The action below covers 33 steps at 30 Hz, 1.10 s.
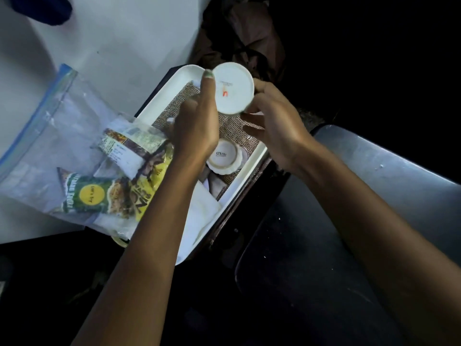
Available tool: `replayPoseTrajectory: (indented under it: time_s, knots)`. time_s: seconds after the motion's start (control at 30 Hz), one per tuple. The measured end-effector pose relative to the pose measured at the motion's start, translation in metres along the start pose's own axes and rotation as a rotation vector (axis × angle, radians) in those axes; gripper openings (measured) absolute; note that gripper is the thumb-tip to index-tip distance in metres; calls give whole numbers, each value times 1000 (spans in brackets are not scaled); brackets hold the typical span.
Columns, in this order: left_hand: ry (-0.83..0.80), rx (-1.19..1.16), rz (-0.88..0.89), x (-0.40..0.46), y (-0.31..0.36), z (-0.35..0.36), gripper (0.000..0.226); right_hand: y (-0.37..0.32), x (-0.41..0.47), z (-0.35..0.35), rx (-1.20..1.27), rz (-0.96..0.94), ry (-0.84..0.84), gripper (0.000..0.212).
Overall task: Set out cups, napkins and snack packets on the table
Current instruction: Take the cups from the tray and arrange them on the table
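Observation:
Both of my hands hold a white cup (233, 88) above the white tray (250, 168), its base turned toward me. My left hand (197, 123) touches its left rim with the thumb up; my right hand (277, 123) grips its right side. A second white cup (224, 157) lies upside down in the tray on a woven burlap liner (172, 113). White folded napkins (202, 211) rest at the tray's near end. Several snack packets (119, 171), green and yellow, lie in a clear zip bag (45, 136) on the white table (119, 41).
A grey chair (374, 191) stands at the right, its dark seat below my right arm. A brown cloth or bag (239, 36) lies in shadow beyond the tray. A dark blue object (47, 8) sits at the table's far left corner.

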<state>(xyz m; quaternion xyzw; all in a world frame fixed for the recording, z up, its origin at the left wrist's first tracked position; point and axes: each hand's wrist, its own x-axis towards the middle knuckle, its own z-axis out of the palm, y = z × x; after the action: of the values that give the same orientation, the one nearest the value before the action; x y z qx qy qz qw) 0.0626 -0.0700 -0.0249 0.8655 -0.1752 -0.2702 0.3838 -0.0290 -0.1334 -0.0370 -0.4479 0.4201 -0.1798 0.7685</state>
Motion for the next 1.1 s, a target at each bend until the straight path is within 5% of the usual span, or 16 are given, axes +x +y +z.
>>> replayPoseTrajectory:
  time_s: [0.33, 0.43, 0.57, 0.9, 1.1]
  knots:
    - [-265, -530, -233, -85, 2, 41, 35, 22, -83, -72, 201, -80, 188, 20]
    - [-309, -565, -283, -106, 5, 56, 30, 28, -108, -92, 249, -92, 244, 26]
    - [-402, -524, -288, -132, 3, 70, 20, 34, -136, -115, 262, -83, 322, 7]
    - [-709, -421, -225, -159, 4, 85, 43, 41, -177, -170, 360, 4, 235, 28]
    - [-874, -266, -103, -178, -1, 94, 55, 36, -206, -214, 143, -14, 135, 60]
